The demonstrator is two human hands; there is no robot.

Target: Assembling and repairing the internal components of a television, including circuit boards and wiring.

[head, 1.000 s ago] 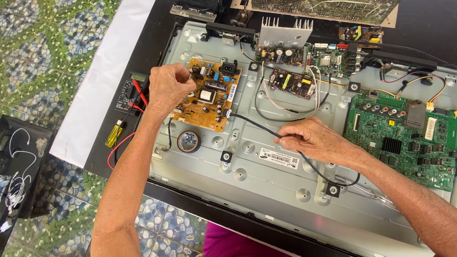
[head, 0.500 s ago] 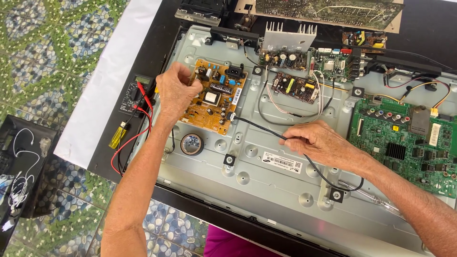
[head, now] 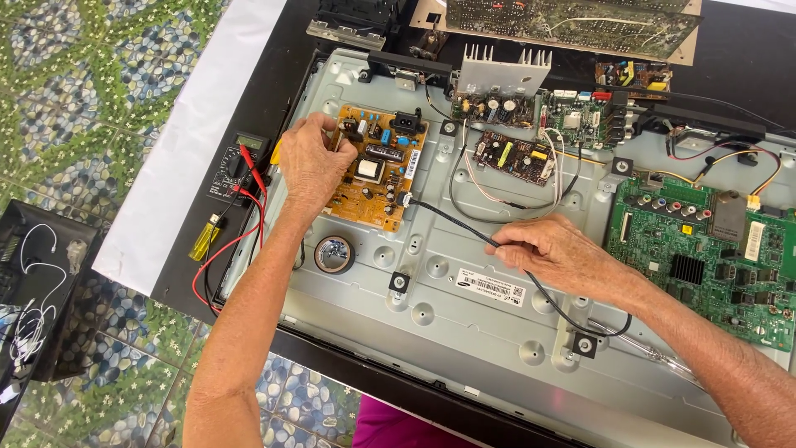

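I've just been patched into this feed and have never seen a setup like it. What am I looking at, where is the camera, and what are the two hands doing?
This is one view, from a camera worn on a person's head, looking down at their own bare hands. No robot is involved. Under them lies an opened flat screen, its grey metal back panel facing up. The left hand rests on the edge of an orange circuit board. The right hand pinches a black cable that runs from that board. A green circuit board sits at the right, and a roll of tape lies on the panel. Off the panel's left edge are a multimeter with red leads and a yellow lighter.
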